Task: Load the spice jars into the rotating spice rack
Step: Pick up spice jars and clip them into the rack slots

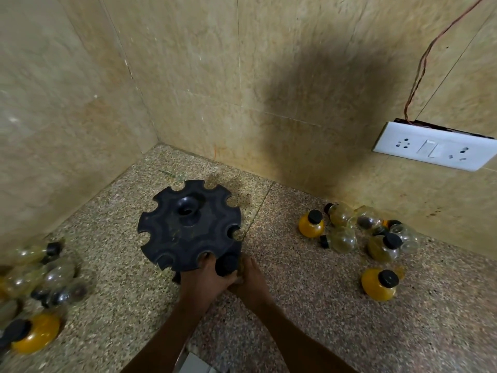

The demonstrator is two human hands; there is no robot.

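Head view: both hands meet at the near edge of a black spice rack (188, 227) standing on a speckled stone bench (322, 332). The left hand (200, 281) grips the rack's rim, fingers curled into one of its open notches. The right hand (251, 284), pressed against the left, appears to hold a black-capped jar (227, 264) at the neighbouring notch, though whether its fingers fully close around the jar cannot be told. Just beyond the hands, the rack's top disc shows a ring of notches and a round hollow at its centre. To the right of the hands, well apart, a yellow-filled jar (379, 284) stands alone; farther off, a cluster of jars (357, 230) lies against the wall, some clear, some yellow. To the left of the hands, another heap of jars (35, 286) lies blurred at the bench edge. On the wall far right sits a white socket plate (433, 149), with thin wires (419, 74) running up from it.
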